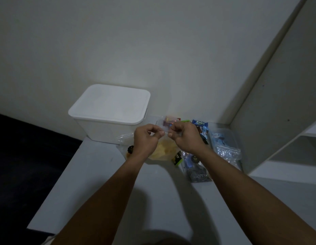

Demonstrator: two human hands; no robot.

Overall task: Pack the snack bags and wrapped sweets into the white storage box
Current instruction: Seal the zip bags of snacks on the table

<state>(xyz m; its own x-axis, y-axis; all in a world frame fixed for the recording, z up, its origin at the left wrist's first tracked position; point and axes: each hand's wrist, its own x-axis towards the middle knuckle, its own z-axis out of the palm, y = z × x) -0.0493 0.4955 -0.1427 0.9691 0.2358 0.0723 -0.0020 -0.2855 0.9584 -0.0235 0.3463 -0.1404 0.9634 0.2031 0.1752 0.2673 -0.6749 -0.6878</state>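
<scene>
Hands, left hand [144, 138] and right hand [184, 137], both pinching clear bag [164, 132] (lidded white storage box [109, 110] just beside).

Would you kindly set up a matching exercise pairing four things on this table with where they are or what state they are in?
Things:
1. white box
2. clear bag of yellow snacks
3. blue wrapper
4. both hands, left hand and right hand

Places or states:
A. by the wall, right of the hands
B. lid on, at the table's far left
C. pinching the top edge of the clear bag
D. on the table under the hands

Pairs: 1-B, 2-D, 3-A, 4-C
</scene>
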